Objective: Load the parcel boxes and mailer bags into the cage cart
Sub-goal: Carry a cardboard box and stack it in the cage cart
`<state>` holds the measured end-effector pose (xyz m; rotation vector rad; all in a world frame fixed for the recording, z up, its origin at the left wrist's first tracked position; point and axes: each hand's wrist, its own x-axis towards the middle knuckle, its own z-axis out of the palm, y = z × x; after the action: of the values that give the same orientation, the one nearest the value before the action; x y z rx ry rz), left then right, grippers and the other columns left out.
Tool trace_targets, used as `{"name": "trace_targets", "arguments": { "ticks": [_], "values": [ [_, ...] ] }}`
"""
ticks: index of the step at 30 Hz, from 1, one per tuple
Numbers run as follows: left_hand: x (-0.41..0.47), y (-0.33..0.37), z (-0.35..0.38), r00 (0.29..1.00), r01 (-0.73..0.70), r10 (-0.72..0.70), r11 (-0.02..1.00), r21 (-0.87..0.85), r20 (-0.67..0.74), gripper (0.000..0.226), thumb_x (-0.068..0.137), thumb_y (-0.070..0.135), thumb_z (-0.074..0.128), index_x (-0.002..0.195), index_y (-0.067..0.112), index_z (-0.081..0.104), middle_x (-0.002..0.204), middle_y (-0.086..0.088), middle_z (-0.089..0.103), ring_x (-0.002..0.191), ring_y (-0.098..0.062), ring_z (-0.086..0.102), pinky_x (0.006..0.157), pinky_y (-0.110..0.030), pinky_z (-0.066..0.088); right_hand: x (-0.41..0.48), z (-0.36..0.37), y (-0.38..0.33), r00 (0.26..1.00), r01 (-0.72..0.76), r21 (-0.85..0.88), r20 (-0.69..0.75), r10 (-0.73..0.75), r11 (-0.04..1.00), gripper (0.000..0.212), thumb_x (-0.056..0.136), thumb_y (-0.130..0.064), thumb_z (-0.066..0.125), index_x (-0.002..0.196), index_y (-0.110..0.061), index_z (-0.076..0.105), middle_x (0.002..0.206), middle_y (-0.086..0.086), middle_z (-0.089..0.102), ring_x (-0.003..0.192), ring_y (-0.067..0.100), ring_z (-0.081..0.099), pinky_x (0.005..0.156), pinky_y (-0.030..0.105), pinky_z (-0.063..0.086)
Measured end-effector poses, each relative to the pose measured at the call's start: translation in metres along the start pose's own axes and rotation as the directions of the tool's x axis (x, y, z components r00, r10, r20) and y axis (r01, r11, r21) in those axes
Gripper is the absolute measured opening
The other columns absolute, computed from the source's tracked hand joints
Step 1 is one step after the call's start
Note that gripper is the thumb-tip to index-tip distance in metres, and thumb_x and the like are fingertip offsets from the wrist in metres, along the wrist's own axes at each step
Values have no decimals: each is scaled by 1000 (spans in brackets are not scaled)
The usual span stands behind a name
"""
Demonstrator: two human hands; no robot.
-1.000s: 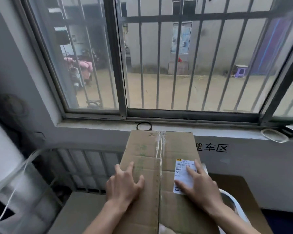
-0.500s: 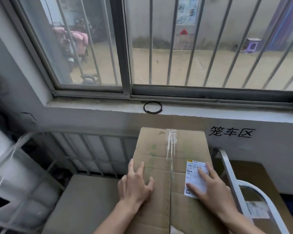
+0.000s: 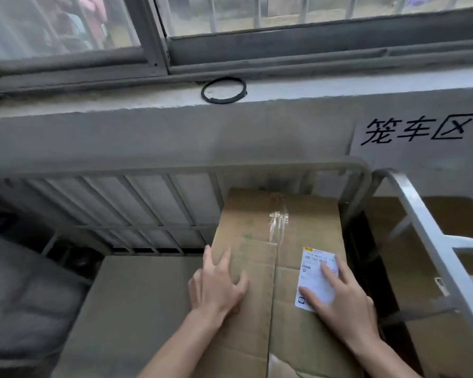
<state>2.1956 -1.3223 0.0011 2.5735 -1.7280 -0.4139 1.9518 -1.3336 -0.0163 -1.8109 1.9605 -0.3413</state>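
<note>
Cardboard parcel box (image 3: pixel 279 241) under both hands (image 3: pixel 281 290)

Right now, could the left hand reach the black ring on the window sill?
Probably yes. The left hand lies flat on the box, holding nothing; only the cart rail stands between it and the black ring, low enough to reach over.

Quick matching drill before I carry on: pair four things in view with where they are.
1 black ring
2 shipping label
3 clear tape
4 left hand

A under the right hand
B on the window sill
C on the parcel box, its left half
D along the parcel box's centre seam

Pairs: 1-B, 2-A, 3-D, 4-C
</note>
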Motion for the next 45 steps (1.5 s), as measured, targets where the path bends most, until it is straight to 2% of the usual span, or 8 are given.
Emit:
{"name": "trace_targets", "arguments": {
  "ticks": [13, 22, 27, 32, 35, 37, 40, 45],
  "values": [
    [34, -4, 30, 999, -46, 46, 999, 16, -26, 76, 89, 71, 39, 157, 41, 21, 146, -13, 29, 113, -34, 58, 89, -37, 48, 17, 35, 8, 999, 8, -32, -53, -10, 999, 76, 85, -65, 59, 151, -34, 41, 167, -11, 7, 126, 26, 56, 87, 39, 50],
    [59, 17, 18, 990, -112, 108, 993, 33, 89, 95, 81, 81, 41, 160, 34, 13, 143, -26, 34, 123, -41, 46, 100, -41, 42, -16, 58, 40, 910, 388, 23, -164, -380, 921, 67, 83, -46, 72, 140, -15, 55, 167, 19, -2, 152, 44, 1, 110, 66, 24],
    [74, 24, 17, 982, -175, 166, 979, 101, 90, 106, 76, 87, 42, 160, 28, 14, 146, -31, 30, 130, -42, 39, 108, -44, 36, -30, 32, 60, 627, 779, -158, 155, -763, 607, 83, 82, -78, 53, 146, -25, 49, 165, 23, 13, 152, 45, 5, 98, 84, 25],
    [74, 25, 18, 982, -167, 153, 976, 138, 106, 109, 74, 92, 38, 160, 30, 12, 153, -29, 23, 137, -44, 33, 109, -48, 35, 38, -33, 63, 379, 915, -364, 628, -679, 174, 100, 69, -84, 42, 156, -37, 28, 165, 15, 18, 151, 37, 17, 111, 65, 11],
    [71, 31, 14, 986, -121, 100, 979, 164, 131, 108, 72, 94, 36, 159, 36, 9, 156, -25, 21, 137, -43, 32, 105, -52, 37, 75, -45, 32, 362, 911, -400, 661, -657, 101, 77, 80, -47, 51, 154, -40, 32, 164, 12, 23, 149, 32, 28, 111, 63, 33],
    [68, 34, 11, 987, -73, 48, 984, 165, 152, 107, 71, 95, 37, 158, 41, 7, 156, -24, 21, 136, -43, 33, 104, -54, 37, 87, -36, 16, 291, 945, -319, 720, -630, 72, 96, 79, -30, 69, 158, -43, 15, 168, 7, 0, 154, 30, 5, 119, 58, 22],
    [66, 41, 9, 983, 12, -34, 992, 122, 180, 105, 72, 92, 43, 157, 44, 5, 148, -22, 28, 132, -41, 36, 104, -52, 35, 86, -27, 13, 275, 961, -235, 785, -555, 145, 116, 71, -37, 79, 157, -48, 2, 168, -1, -14, 154, 25, -9, 122, 48, 4],
    [57, 53, 15, 993, 47, -59, 992, 116, 103, 103, 70, 92, 42, 156, 44, 12, 139, -21, 35, 123, -41, 43, 101, -50, 36, 80, -21, 29, 274, 962, -233, 779, -564, 146, 121, 69, -43, 80, 156, -49, -5, 168, 1, -14, 154, 28, -10, 123, 53, 6]
  ]
}}
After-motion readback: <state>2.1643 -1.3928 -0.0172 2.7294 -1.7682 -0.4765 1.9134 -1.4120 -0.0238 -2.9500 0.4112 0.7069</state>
